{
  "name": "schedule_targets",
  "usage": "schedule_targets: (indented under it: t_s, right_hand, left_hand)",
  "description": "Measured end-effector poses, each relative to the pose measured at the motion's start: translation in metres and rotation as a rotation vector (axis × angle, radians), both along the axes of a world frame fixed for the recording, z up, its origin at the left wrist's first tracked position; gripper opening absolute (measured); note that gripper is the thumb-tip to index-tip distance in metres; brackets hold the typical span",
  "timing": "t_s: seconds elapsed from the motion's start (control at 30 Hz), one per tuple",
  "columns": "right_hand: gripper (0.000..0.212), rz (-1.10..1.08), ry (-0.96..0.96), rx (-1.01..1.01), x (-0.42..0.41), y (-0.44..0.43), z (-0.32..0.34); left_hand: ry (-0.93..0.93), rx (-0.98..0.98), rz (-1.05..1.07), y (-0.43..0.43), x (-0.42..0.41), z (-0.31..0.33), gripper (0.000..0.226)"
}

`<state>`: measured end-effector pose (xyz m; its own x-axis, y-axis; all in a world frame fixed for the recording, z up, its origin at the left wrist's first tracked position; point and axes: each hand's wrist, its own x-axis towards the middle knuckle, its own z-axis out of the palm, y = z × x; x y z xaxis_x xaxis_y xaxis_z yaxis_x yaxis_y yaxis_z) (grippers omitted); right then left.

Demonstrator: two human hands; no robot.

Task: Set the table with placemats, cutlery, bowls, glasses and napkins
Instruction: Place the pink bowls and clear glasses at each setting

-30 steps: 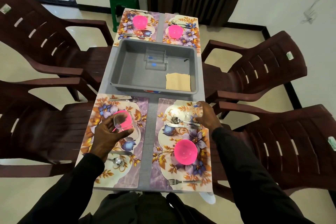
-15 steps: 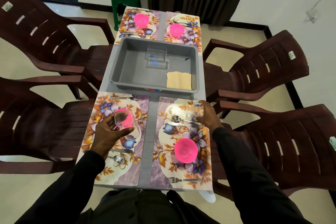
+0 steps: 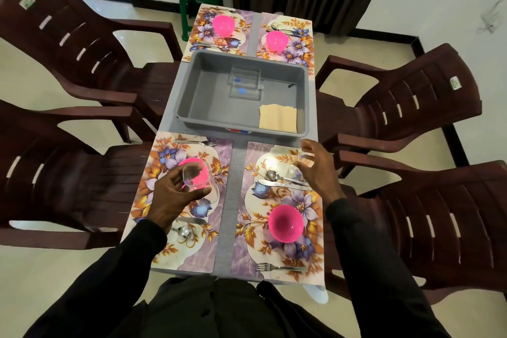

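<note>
Head view: the right hand (image 3: 318, 170), fingers now spread, has just let go of a glass (image 3: 294, 172), left standing on the placemat (image 3: 241, 228) near-right of the grey tray (image 3: 192, 96). The left hand (image 3: 175, 195) grips a second glass (image 3: 196, 178) over the pink bowl (image 3: 183, 163) near-left of the tray. Two glasses (image 3: 245, 85) and napkins (image 3: 278, 117) wait inside it.

Single head-worn camera looks steeply down along the table (image 3: 230, 162) from its near end.
</note>
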<state>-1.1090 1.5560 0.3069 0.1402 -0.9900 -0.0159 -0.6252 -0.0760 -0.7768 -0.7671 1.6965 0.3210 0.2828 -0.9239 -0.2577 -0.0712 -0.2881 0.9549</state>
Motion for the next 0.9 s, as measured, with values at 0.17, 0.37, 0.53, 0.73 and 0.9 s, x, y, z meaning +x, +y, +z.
schedule_targets:
  t_s: [0.17, 0.37, 0.53, 0.73, 0.9]
  right_hand:
    - [0.038, 0.138, -0.170, 0.137, 0.051, 0.033, 0.004]
    - [0.075, 0.439, -0.190, 0.273, 0.117, 0.069, -0.011]
    - [0.089, 0.466, -0.194, 0.277, 0.169, 0.088, -0.016]
    - [0.065, 0.448, -0.223, 0.223, 0.217, 0.105, 0.000]
    - [0.072, 0.426, -0.157, 0.226, 0.241, 0.117, -0.007]
  left_hand:
    - [0.001, 0.001, -0.012, -0.003, -0.003, 0.000, 0.063]
    - [-0.005, -0.022, -0.030, -0.002, -0.001, 0.008, 0.064]
    - [-0.011, -0.044, -0.035, 0.005, 0.007, 0.014, 0.063]
    - [0.015, -0.054, -0.035, 0.023, 0.045, 0.022, 0.066]
    - [0.077, -0.035, -0.057, 0.044, 0.095, 0.018, 0.067]
